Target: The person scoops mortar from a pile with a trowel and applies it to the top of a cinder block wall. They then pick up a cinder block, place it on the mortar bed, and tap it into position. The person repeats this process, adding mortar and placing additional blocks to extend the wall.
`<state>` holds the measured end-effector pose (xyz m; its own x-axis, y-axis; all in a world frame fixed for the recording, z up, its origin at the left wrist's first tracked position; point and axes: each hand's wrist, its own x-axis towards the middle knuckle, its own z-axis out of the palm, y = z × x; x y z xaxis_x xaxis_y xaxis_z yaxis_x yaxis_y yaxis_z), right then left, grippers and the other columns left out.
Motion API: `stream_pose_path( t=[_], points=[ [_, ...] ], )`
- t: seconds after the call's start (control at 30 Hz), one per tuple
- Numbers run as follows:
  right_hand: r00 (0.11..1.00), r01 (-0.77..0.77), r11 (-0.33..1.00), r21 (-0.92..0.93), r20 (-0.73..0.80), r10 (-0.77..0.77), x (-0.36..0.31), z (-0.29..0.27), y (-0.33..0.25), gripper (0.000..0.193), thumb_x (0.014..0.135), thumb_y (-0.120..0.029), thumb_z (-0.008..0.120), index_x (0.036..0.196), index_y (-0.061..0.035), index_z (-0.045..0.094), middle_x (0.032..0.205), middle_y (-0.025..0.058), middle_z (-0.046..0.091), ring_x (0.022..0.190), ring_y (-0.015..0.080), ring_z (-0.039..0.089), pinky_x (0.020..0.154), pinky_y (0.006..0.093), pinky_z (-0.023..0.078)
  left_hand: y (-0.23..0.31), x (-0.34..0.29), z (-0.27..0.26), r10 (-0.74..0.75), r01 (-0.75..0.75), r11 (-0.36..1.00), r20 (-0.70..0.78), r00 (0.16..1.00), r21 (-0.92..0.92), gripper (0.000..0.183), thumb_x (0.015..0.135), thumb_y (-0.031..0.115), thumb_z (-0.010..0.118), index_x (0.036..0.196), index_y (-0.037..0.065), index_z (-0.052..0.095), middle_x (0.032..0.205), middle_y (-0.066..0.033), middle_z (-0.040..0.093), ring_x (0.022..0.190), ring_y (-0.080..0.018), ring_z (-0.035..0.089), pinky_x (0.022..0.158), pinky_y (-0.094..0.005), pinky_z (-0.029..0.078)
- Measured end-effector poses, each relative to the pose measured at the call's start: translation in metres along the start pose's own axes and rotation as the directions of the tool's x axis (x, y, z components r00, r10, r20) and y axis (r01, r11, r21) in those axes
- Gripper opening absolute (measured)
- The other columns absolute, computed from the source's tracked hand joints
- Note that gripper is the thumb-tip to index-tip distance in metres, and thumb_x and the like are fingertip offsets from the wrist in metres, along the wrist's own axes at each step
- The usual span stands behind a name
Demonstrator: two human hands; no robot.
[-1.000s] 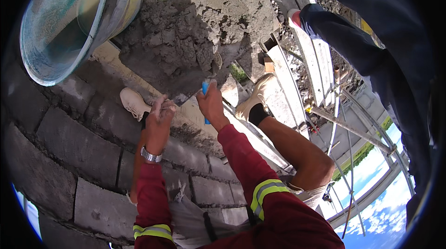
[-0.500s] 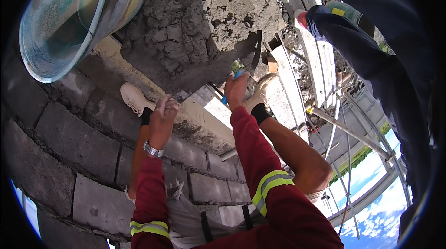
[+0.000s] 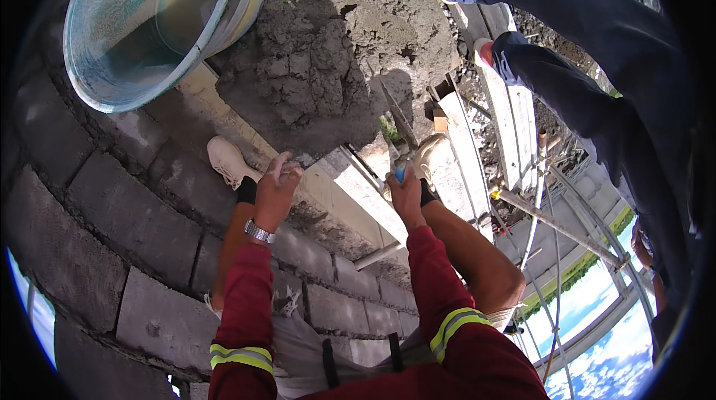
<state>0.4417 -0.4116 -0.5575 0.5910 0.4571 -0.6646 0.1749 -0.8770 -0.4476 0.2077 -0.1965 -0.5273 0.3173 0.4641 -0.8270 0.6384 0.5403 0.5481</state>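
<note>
My right hand (image 3: 405,195) is closed around the blue handle of a trowel (image 3: 399,117). Its grey blade points up and away, just off the near right edge of the mortar heap. My left hand (image 3: 277,190), dusty with mortar and wearing a metal watch, hovers near the heap's lower edge with loosely bent fingers. I see nothing held in it. The wet grey mortar (image 3: 313,72) lies ahead of both hands, partly in shadow. My feet stand on either side, the left shoe (image 3: 226,160) beside a pale plank.
A large bluish bucket (image 3: 142,98) with cloudy water stands at the far left. A grey block wall (image 3: 127,213) curves along the left. Planks (image 3: 507,124) and metal scaffold pipes (image 3: 559,225) lie to the right. Another person in dark trousers (image 3: 589,49) stands there.
My right hand has drawn nearer and slightly right, bringing the trowel away from the mortar with its blade turned. My left hand keeps nearly the same pose. The view has shifted slightly.
</note>
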Motion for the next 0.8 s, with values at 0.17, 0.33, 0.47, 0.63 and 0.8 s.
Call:
stream_pose_path(
  t=[0.17, 0.33, 0.47, 0.63, 0.8],
  points=[
    [0.811, -0.558, 0.591, 0.582, 0.534, 0.240, 0.052, 0.052, -0.029, 0.008, 0.084, -0.005, 0.064, 0.085, -0.0089, 0.057, 0.058, -0.0033, 0.046, 0.042, 0.0063, 0.040, 0.035, 0.0256, 0.030, -0.006, -0.004, -0.018, 0.004, -0.007, 0.996, -0.035, 0.999, -0.092, 0.057, 0.101, 0.027, 0.062, 0.146, -0.004, 0.047, 0.123, -0.0157, 0.068, 0.106, -0.0200, 0.067, 0.093, -0.0334, 0.053],
    [0.750, -0.590, 0.512, 0.624, 0.659, 0.062, 0.120, 0.059, -0.078, 0.010, 0.083, -0.001, 0.066, 0.084, -0.0072, 0.059, 0.058, -0.0039, 0.045, 0.041, 0.0061, 0.037, 0.035, 0.0245, 0.028, -0.005, -0.010, -0.029, 0.006, -0.012, 0.997, -0.088, 0.996, -0.070, 0.055, 0.101, 0.022, 0.062, 0.147, -0.004, 0.047, 0.119, -0.0154, 0.069, 0.105, -0.0195, 0.067, 0.093, -0.0326, 0.052],
    [0.818, -0.495, 0.613, 0.616, 0.567, 0.092, 0.093, 0.017, -0.077, 0.003, 0.091, -0.008, 0.060, 0.092, -0.0062, 0.058, 0.061, -0.0051, 0.044, 0.044, 0.0044, 0.035, 0.037, 0.0230, 0.028, 0.003, -0.012, -0.027, 0.028, -0.034, 0.996, -0.072, 0.997, -0.087, 0.056, 0.100, 0.022, 0.063, 0.147, -0.004, 0.046, 0.118, -0.0142, 0.069, 0.106, -0.0195, 0.067, 0.092, -0.0321, 0.052],
    [0.957, 0.088, 0.996, -0.009, -0.278, -0.087, 0.071, 0.079, -0.069, 0.028, 0.099, -0.025, 0.056, 0.111, 0.0007, 0.055, 0.069, 0.0041, 0.051, 0.055, 0.0225, 0.049, 0.054, 0.0389, 0.043, 0.005, -0.010, -0.023, -0.009, 0.008, 1.000, -0.052, 0.999, -0.012, 0.057, 0.099, 0.024, 0.064, 0.146, -0.004, 0.047, 0.120, -0.0142, 0.068, 0.108, -0.0203, 0.067, 0.092, -0.0328, 0.053],
    [0.958, 0.034, 0.740, 0.671, -0.233, 0.168, 0.098, 0.142, -0.064, 0.042, 0.105, -0.032, 0.051, 0.123, 0.0043, 0.057, 0.091, 0.0190, 0.068, 0.082, 0.0361, 0.064, 0.072, 0.0429, 0.050, 0.002, -0.009, -0.026, -0.005, 0.003, 1.000, -0.043, 0.999, -0.026, 0.058, 0.099, 0.027, 0.063, 0.146, -0.003, 0.047, 0.124, -0.0165, 0.068, 0.110, -0.0215, 0.068, 0.092, -0.0338, 0.054]
  ],
)
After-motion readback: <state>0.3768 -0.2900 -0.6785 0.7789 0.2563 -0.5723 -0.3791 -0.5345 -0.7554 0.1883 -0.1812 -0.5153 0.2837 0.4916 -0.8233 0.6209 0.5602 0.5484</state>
